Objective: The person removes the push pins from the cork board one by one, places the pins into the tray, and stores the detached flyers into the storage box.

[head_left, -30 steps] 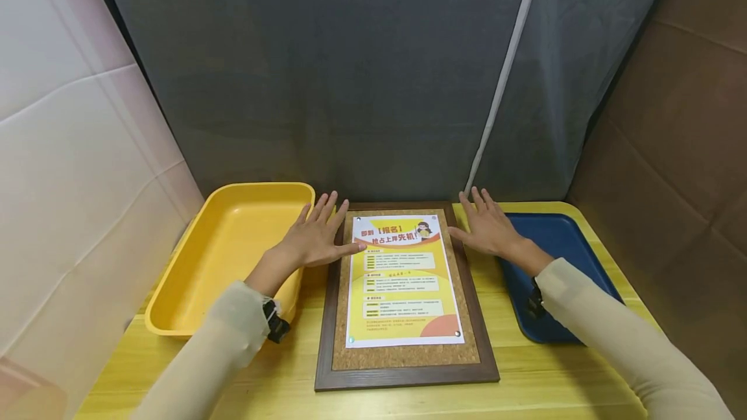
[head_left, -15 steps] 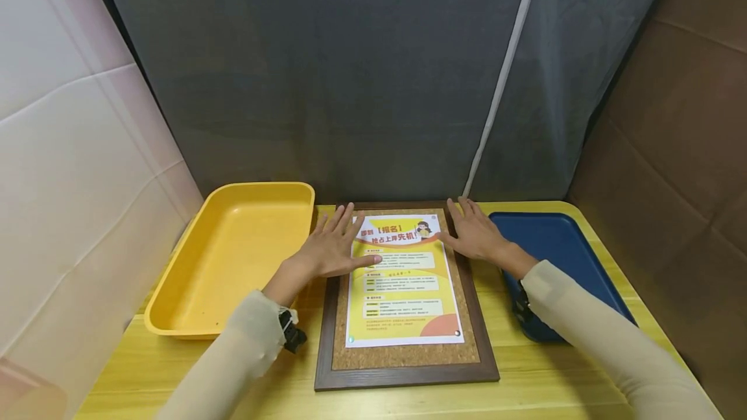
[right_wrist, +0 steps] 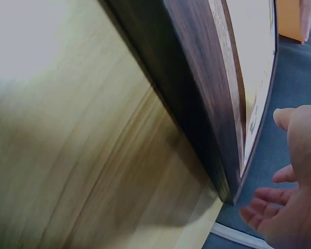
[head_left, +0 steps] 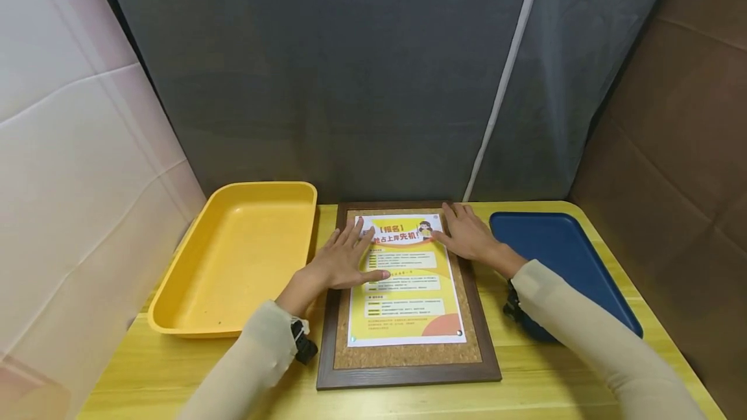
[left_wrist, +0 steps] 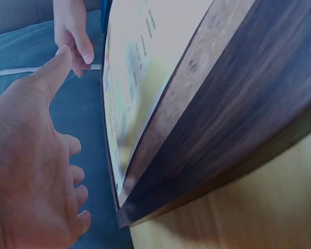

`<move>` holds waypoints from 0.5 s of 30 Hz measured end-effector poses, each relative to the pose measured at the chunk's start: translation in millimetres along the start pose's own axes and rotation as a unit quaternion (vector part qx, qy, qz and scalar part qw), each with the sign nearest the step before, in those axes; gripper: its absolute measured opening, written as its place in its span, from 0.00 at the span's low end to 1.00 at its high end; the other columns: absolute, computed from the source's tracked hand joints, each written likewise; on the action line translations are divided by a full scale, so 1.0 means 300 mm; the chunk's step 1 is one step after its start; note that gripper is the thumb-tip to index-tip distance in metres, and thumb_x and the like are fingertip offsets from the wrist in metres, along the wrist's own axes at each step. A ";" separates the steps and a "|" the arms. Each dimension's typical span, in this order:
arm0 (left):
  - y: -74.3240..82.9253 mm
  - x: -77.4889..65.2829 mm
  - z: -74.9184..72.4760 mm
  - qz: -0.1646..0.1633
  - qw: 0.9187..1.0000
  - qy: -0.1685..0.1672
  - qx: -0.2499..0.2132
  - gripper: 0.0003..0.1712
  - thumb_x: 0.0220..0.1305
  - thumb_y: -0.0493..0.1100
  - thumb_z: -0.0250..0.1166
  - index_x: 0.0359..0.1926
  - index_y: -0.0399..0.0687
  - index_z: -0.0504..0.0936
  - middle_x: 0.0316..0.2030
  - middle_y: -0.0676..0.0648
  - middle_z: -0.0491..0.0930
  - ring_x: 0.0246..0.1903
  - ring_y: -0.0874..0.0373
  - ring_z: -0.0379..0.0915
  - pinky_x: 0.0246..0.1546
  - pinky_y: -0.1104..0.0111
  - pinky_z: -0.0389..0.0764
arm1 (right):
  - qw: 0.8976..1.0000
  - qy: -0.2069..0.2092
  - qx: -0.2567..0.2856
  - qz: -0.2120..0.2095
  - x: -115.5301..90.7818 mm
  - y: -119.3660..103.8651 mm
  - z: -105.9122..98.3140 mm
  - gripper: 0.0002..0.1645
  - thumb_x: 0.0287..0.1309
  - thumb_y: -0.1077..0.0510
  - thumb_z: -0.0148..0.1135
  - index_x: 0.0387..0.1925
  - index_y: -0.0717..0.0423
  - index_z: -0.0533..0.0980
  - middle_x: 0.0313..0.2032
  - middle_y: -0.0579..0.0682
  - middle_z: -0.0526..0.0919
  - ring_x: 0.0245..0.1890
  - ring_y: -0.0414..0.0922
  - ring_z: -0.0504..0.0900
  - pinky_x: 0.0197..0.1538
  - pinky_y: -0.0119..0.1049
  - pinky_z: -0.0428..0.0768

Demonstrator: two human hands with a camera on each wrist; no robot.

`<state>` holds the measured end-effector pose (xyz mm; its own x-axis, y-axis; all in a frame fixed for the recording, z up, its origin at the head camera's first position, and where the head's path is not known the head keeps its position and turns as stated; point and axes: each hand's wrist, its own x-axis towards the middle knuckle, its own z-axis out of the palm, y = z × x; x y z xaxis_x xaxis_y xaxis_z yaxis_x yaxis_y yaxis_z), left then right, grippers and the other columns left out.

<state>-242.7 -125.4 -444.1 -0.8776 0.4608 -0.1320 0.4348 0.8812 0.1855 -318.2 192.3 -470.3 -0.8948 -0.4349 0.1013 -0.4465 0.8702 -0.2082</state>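
A yellow and white printed poster [head_left: 403, 290] lies on a cork board [head_left: 408, 359] with a dark brown wooden frame [head_left: 408, 376]. Small pins show at its two lower corners. My left hand [head_left: 337, 266], fingers spread and palm down, overlaps the poster's upper left side. Across from it, my right hand [head_left: 469, 236] extends over the frame's upper right edge, thumb towards the poster. In the left wrist view the left hand [left_wrist: 31, 155] stands apart from the board's face. A gap likewise separates the right hand [right_wrist: 295, 176] from the board in the right wrist view. Neither holds anything.
A yellow tray [head_left: 233, 264] stands left of the board, with a few dark specks inside. To the right lies a dark blue tray [head_left: 560, 258], partly behind the right forearm. All rest on a wooden table [head_left: 525, 387]. A grey cloth [head_left: 321, 83] hangs at the back.
Both hands have moved inward over the board: the left rightwards and lower over the poster, the right leftwards onto the frame's corner in view. The board has stayed put.
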 end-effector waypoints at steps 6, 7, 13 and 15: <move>0.009 0.003 0.027 0.001 1.000 -0.022 -0.008 0.63 0.68 0.79 0.56 0.86 0.45 0.46 0.85 0.35 0.39 0.84 0.37 0.35 0.81 0.42 0.43 | 0.999 0.023 0.023 -0.001 0.009 0.000 0.014 0.43 0.77 0.42 0.60 0.74 0.72 0.66 0.68 0.74 0.71 0.67 0.68 0.71 0.67 0.62 0.75; 0.010 0.003 0.031 0.000 1.000 -0.025 -0.008 0.63 0.68 0.79 0.56 0.86 0.46 0.46 0.85 0.35 0.39 0.84 0.37 0.35 0.81 0.42 0.43 | 0.999 0.026 0.028 0.001 0.011 0.000 0.017 0.42 0.76 0.43 0.61 0.73 0.72 0.67 0.66 0.73 0.72 0.66 0.67 0.72 0.66 0.62 0.75; 0.012 0.002 0.050 -0.006 0.999 -0.043 -0.009 0.65 0.66 0.81 0.56 0.86 0.47 0.45 0.85 0.36 0.37 0.84 0.38 0.33 0.82 0.42 0.43 | 0.996 0.063 0.064 0.002 0.029 0.009 0.038 0.28 0.73 0.54 0.66 0.63 0.71 0.78 0.58 0.69 0.79 0.59 0.64 0.77 0.59 0.59 0.79; 0.011 0.002 0.053 -0.006 0.999 -0.048 -0.008 0.66 0.65 0.81 0.57 0.87 0.47 0.45 0.85 0.36 0.37 0.84 0.38 0.33 0.81 0.42 0.43 | 0.994 0.083 0.076 -0.004 0.039 0.014 0.045 0.20 0.71 0.58 0.67 0.54 0.72 0.81 0.49 0.67 0.82 0.51 0.62 0.79 0.53 0.57 0.80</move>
<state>-238.5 -120.6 -458.9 -0.8585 0.4596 -0.2276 0.4212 0.8850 0.1984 -330.4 187.7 -483.2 -0.8848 -0.3863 0.2605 -0.4593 0.8167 -0.3492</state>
